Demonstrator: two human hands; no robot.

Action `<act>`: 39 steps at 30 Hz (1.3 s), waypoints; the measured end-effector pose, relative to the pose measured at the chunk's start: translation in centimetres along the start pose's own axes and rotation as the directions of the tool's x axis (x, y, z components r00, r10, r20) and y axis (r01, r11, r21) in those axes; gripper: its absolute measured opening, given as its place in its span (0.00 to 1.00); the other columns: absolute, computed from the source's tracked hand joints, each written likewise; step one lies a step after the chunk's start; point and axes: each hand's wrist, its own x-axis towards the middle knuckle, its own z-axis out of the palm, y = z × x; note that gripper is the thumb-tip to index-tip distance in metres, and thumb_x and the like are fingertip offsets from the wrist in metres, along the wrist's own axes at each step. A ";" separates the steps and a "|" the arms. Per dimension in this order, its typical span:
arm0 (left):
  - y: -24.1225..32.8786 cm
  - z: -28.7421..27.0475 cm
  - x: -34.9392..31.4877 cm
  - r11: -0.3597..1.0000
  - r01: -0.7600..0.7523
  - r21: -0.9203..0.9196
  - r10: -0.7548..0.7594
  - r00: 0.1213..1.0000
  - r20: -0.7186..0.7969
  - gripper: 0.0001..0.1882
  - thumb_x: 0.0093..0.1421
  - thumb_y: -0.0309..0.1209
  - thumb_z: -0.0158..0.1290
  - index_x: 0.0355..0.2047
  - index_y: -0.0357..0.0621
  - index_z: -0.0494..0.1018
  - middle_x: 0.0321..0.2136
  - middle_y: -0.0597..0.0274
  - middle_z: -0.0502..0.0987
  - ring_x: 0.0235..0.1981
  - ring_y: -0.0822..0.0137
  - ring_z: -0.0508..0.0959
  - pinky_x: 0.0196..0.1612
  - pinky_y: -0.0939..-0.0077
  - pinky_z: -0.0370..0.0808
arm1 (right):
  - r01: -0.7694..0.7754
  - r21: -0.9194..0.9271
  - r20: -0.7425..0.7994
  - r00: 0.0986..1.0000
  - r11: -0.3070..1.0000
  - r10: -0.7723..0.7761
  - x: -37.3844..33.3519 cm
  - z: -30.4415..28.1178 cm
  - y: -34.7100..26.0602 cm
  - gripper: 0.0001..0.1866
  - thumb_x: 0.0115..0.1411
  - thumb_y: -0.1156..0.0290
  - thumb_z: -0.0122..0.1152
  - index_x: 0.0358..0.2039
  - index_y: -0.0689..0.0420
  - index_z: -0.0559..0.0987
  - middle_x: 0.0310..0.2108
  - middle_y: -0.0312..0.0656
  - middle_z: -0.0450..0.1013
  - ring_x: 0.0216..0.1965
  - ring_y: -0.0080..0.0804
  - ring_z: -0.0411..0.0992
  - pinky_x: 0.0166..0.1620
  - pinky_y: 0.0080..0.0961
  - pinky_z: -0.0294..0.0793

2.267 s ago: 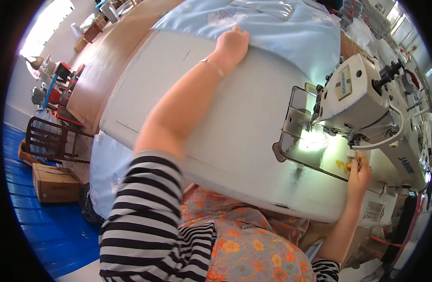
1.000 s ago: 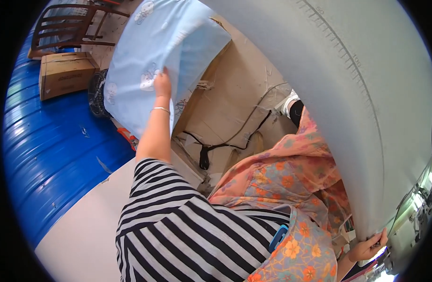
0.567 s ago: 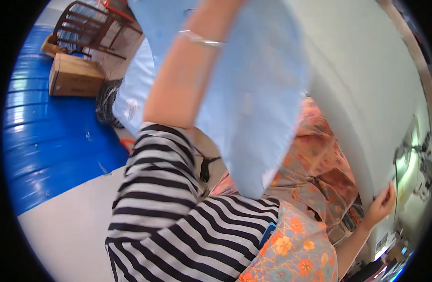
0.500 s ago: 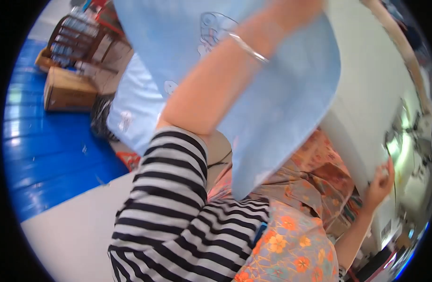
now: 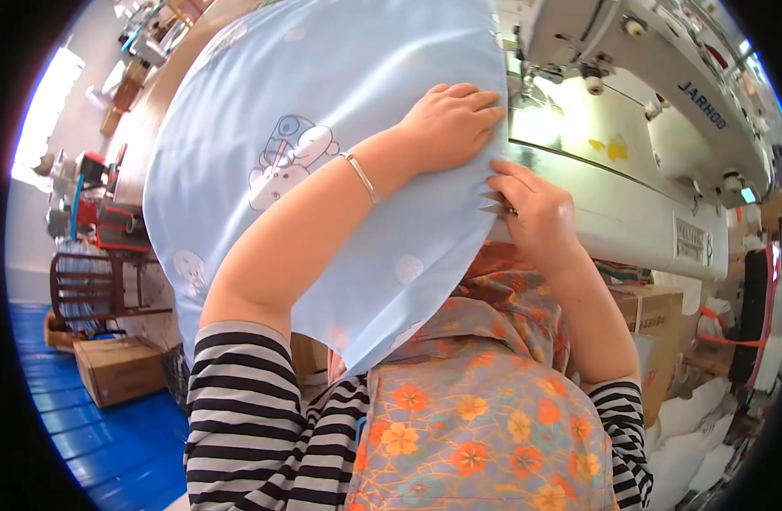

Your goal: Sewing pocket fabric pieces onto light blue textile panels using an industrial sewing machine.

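A light blue cloth (image 5: 323, 213) printed with cartoon animals spreads over the table and hangs down at its near edge. My left hand (image 5: 455, 128) lies on the cloth near its right edge, fingers stretched out. Just below it and to the right, my right hand (image 5: 535, 213) is closed at the same edge. Pointed metal blades, apparently thread snips (image 5: 491, 203), stick out from my right fingers toward the cloth; the rest of them is hidden in the hand. The sewing machine (image 5: 595, 51) stands right beyond both hands, its needle area lit.
The machine's pale table (image 5: 595, 209) extends to the right. Below it are a cardboard box (image 5: 659, 315) and white cloth (image 5: 693, 426). On the left, a brown chair (image 5: 88, 285) and another cardboard box (image 5: 123, 370) stand by the blue floor (image 5: 93, 451).
The cloth, lifted and swinging before, now lies on the table. My left hand has come down onto it. My right hand has moved in from the far right to the cloth's edge.
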 end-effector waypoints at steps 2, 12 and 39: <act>0.3 -0.2 1.0 0.999 0.040 0.028 -0.041 0.999 0.034 0.21 0.61 0.35 0.48 0.54 0.44 0.72 0.55 0.58 0.72 0.59 0.57 0.67 0.61 0.60 0.62 | -0.040 -0.001 -0.043 0.998 0.999 0.040 -0.2 -0.2 1.2 0.18 0.42 0.88 0.53 0.36 0.61 0.79 0.44 0.47 0.77 0.36 0.41 0.78 0.39 0.28 0.80; -3.3 -3.3 -1.1 0.981 0.165 -0.099 -0.148 0.976 0.159 0.21 0.60 0.36 0.50 0.52 0.41 0.72 0.55 0.54 0.71 0.57 0.54 0.69 0.60 0.61 0.65 | -0.424 0.166 0.017 0.904 0.890 0.427 -8.7 -8.4 4.6 0.08 0.55 0.77 0.58 0.36 0.62 0.78 0.45 0.46 0.78 0.45 0.41 0.77 0.48 0.30 0.75; -24.4 -13.0 -24.2 0.384 0.916 -0.116 -0.919 0.367 -0.141 0.19 0.56 0.36 0.59 0.46 0.40 0.74 0.26 0.57 0.78 0.28 0.68 0.77 0.33 0.72 0.73 | -0.572 0.098 -0.196 0.791 0.815 0.579 -13.5 -11.4 7.4 0.08 0.53 0.75 0.65 0.33 0.63 0.78 0.48 0.50 0.77 0.45 0.38 0.77 0.47 0.26 0.73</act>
